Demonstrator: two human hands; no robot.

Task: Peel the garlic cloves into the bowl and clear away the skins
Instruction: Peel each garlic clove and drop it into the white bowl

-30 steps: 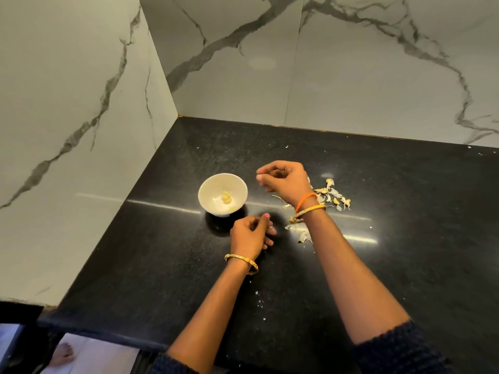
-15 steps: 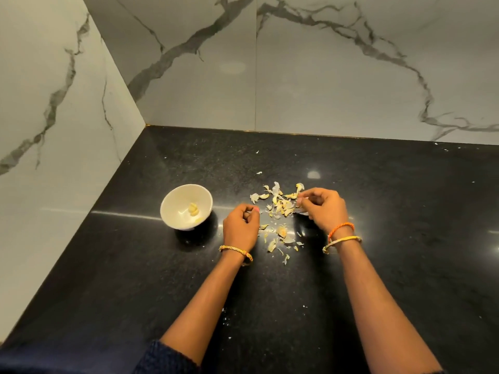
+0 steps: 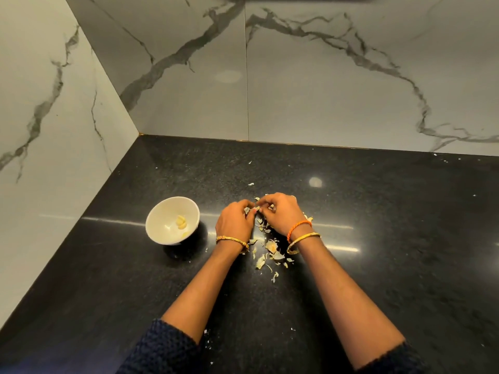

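Skins [image 3: 271,248] lie heaped on the tabletop [image 3: 378,238], so my left hand [image 3: 234,222] and right hand [image 3: 280,214] curl fingers together over them, seemingly pinching scraps, bowl [image 3: 162,222] parked clear at nine o'clock.

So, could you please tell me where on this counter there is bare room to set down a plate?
The black counter is bare right of the right hand, and behind both hands toward the marble wall. It is crowded at the middle: garlic skins lie between the wrists, with the white bowl just left of the left hand.

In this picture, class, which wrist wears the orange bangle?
The right wrist: its orange bangle sits above a gold bangle; the left wrist has only a gold one.
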